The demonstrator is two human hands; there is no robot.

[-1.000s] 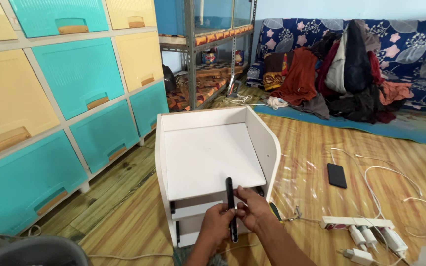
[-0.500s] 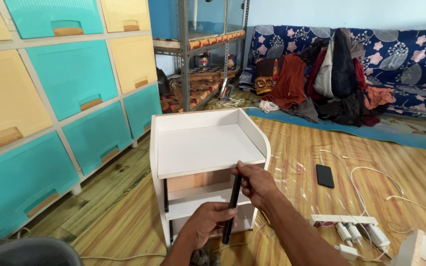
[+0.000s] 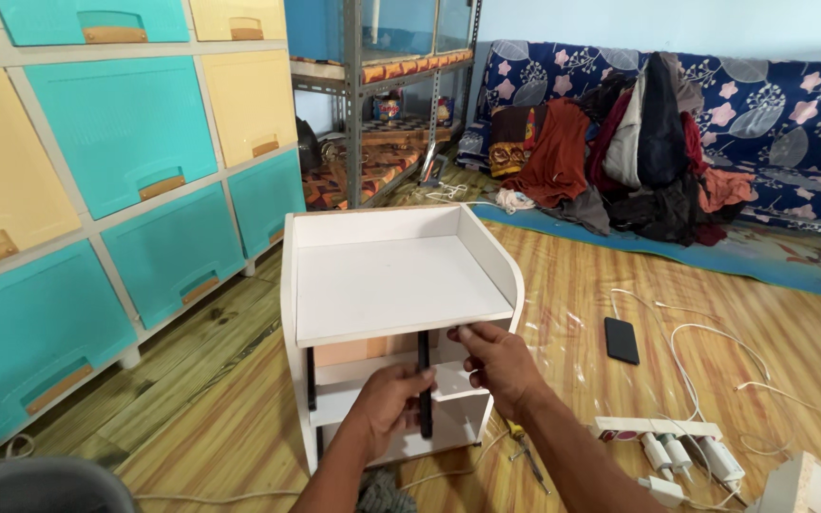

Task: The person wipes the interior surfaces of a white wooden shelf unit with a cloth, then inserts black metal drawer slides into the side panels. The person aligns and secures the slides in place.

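A small white cabinet [image 3: 387, 285] stands on the wooden floor in front of me, with a raised rim on top and open shelves below. A thin black bar [image 3: 424, 380] stands upright in its open front. My left hand [image 3: 387, 404] grips the bar near its lower half. My right hand [image 3: 498, 366] rests on the front edge of the cabinet's top shelf, fingers curled over it, just right of the bar's upper end. A second black strip [image 3: 311, 380] runs down the cabinet's left inner side.
Teal and yellow drawer units [image 3: 116, 161] line the left wall. A black phone [image 3: 620, 339], white cables and a power strip [image 3: 658, 429] lie on the floor at right. A screwdriver [image 3: 525, 456] lies by the cabinet. A sofa heaped with clothes [image 3: 648, 142] stands behind.
The black bar went from a tilted hold in front of the cabinet to upright inside its open front. My right hand left the bar and moved to the shelf edge; the view came closer.
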